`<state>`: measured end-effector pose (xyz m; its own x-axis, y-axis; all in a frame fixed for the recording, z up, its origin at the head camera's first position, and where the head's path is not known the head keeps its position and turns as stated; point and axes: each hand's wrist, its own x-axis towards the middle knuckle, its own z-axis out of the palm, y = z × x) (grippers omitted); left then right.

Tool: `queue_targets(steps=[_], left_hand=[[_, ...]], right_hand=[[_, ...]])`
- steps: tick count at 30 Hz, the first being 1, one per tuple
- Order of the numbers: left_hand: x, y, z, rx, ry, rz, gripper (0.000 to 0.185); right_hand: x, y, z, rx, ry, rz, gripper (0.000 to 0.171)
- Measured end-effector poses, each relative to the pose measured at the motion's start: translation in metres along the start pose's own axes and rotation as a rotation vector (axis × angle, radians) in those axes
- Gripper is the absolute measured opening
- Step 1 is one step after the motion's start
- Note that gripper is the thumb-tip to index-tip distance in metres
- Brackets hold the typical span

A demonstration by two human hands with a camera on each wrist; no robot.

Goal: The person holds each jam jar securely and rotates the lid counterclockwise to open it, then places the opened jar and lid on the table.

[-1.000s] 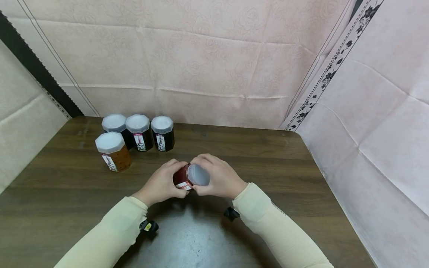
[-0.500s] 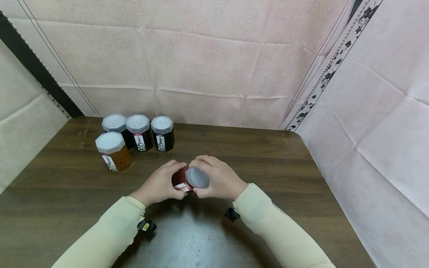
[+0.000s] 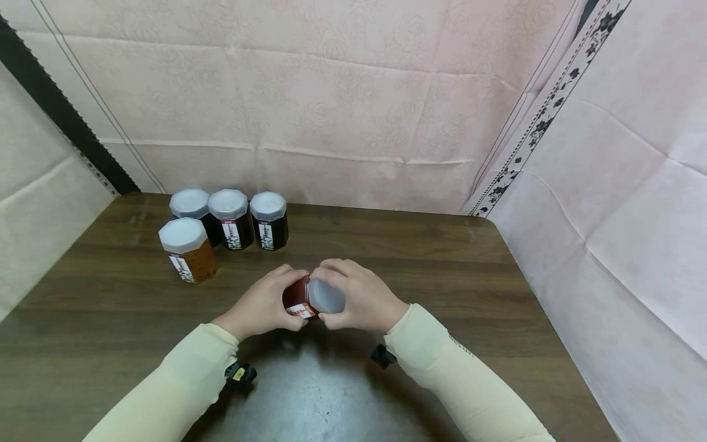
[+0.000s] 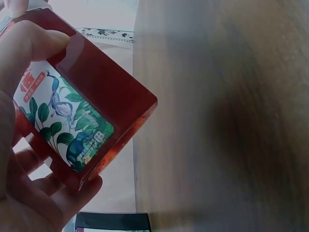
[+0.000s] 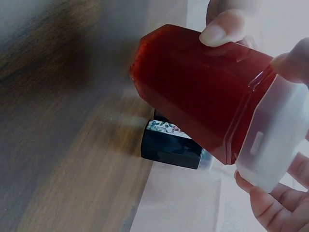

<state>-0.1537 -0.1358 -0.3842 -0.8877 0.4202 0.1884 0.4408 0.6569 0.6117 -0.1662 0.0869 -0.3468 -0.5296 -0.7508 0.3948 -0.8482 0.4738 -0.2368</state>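
**Red jar held between two hands; four jars standing to its left**

All places are given from the red jar (image 3: 310,296); farthest to its left, the amber jar (image 3: 192,261) stands upright, label towards the person; behind that, and beyond the red jar on its left, the left dark jar (image 3: 189,202), middle dark jar (image 3: 234,228) and right dark jar (image 3: 270,230) stand upright, close together; the grouping presumably keeps them out of the hands' way.

Immediately left of the red jar, the left grip (image 3: 265,302) holds its body, thumb on the near side, fingers on the far side; the red jar is tilted, lid end to the right, and appears raised off the tabletop (image 3: 436,276); immediately right, the right grip (image 3: 364,299) clasps the white lid (image 3: 327,297), which is on; in my judgement one hand steadies the body while the other bears on the lid.

The tabletop is brown wood-grain, glossy with specks on the red jar's near side; well left of the jar hangs a pale sheet (image 3: 38,190) with a black band (image 3: 63,113); beyond it, a creased pinkish sheet (image 3: 331,104); well right, a white sheet (image 3: 635,166) with a floral border (image 3: 543,127).
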Motion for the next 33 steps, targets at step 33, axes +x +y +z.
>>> queue_targets(steps=[33], left_hand=[[-0.009, -0.025, -0.009, 0.006, -0.007, -0.018, 0.072]], right_hand=[[-0.011, 0.001, -0.030, -0.001, 0.144, -0.086, 0.054]])
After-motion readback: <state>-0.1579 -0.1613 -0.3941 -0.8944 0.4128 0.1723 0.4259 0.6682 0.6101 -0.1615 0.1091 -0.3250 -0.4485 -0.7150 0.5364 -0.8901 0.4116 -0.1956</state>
